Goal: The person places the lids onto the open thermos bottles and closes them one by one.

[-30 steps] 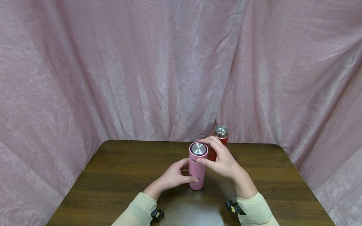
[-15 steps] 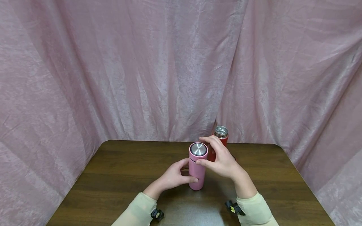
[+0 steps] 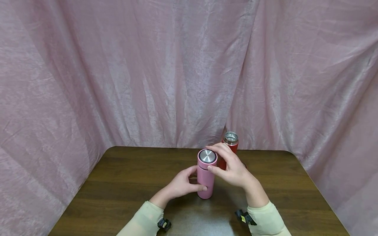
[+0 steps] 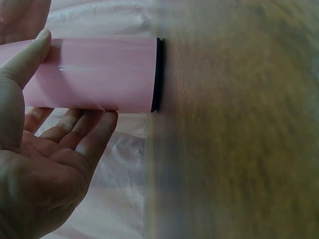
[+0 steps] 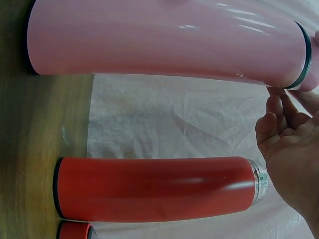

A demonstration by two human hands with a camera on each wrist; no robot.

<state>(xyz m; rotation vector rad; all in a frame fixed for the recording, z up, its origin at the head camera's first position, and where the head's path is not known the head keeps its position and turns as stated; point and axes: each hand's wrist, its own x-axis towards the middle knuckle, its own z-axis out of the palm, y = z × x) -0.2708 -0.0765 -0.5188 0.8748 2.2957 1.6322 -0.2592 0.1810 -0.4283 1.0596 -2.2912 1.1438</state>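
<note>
A pink thermos (image 3: 205, 182) stands upright on the table, its pink lid (image 3: 207, 156) on top with a shiny steel disc and a dark ring. My left hand (image 3: 180, 184) grips the lower body, thumb across the front and fingers around the far side. In the left wrist view the thermos body (image 4: 104, 74) shows its black base on the wood. My right hand (image 3: 233, 168) holds the lid from the right, thumb at the near side and fingertips at the far edge. A dark seam (image 5: 303, 57) separates body and lid in the right wrist view.
Behind the right hand stands an open red thermos (image 3: 233, 147) with a bare steel mouth. Beside its base lies a small red cap (image 5: 74, 230), mostly cut off in the right wrist view. A pink curtain (image 3: 177, 82) hangs along the back of the wooden table (image 3: 127, 177).
My right fingers spread slightly off the lid half a second ago and now sit closer around it, thumb shifted right and fingertips left. The left hand and thermos stay put.
</note>
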